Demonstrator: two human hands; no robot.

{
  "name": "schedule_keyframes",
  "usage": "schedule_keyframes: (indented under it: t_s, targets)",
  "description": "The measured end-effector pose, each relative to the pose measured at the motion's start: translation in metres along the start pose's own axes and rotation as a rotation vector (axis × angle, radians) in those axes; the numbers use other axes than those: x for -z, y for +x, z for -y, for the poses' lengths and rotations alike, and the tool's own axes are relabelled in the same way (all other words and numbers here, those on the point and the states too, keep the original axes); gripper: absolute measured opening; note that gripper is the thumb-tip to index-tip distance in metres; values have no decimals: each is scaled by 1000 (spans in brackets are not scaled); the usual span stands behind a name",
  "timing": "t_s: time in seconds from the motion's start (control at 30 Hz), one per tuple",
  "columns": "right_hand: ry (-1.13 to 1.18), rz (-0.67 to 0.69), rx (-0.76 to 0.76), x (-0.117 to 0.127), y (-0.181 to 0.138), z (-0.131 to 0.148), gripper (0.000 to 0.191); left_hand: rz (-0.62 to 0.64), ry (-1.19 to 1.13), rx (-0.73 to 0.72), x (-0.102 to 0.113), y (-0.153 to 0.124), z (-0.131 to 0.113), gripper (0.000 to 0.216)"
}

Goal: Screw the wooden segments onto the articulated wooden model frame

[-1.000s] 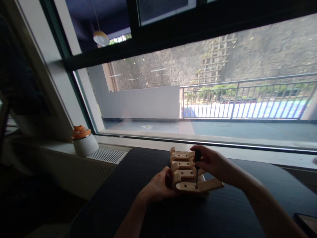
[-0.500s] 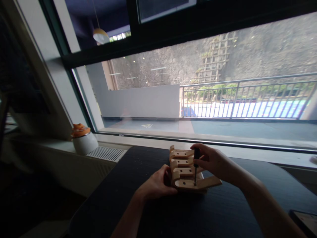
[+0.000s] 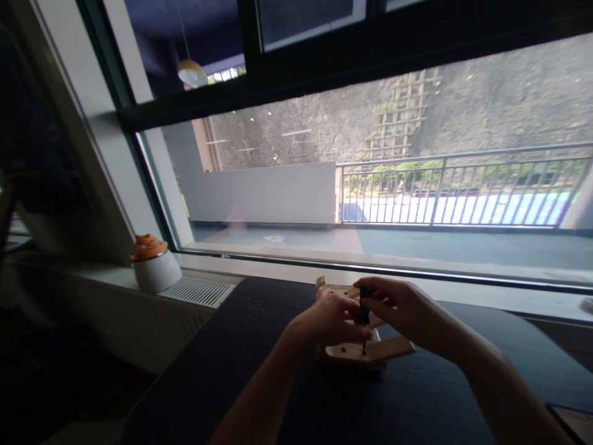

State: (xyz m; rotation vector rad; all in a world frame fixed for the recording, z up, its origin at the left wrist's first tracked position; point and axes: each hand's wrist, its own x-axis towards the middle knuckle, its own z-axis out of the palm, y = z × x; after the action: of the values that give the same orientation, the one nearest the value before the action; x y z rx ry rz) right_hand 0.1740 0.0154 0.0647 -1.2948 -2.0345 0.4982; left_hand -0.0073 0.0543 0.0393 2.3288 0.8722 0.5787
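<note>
My right hand (image 3: 402, 304) is closed around the dark handle of a screwdriver (image 3: 365, 306), which stands nearly upright. Its tip meets a dark screw hole in the front strip of a light wooden rack-like piece (image 3: 391, 348) with several curved, slatted arms. Over the middle of that piece lies my left hand (image 3: 327, 318), with thumb and fingers drawn together at the screwdriver's thin shaft. Much of the wooden piece is hidden beneath this hand. A second dark hole shows to the left of the screwdriver tip.
The wooden piece rests on a dark table (image 3: 222, 371), with small crumbs at its far left. Behind runs a window sill (image 3: 287, 270). A white pot with an orange top (image 3: 156, 266) stands beside a vent grille (image 3: 199, 291). A dark-edged flat object (image 3: 574, 423) lies at lower right.
My left hand has left the wooden piece's left side and moved up and right over it to the screwdriver shaft. My right hand stays on the handle. The view has shifted slightly.
</note>
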Motion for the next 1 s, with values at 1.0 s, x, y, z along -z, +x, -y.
schedule_keyframes:
  t_s: [1.0]
  targets:
    - [31, -25, 27, 7, -3, 1, 21, -240, -37, -60, -30, -4, -1, 19]
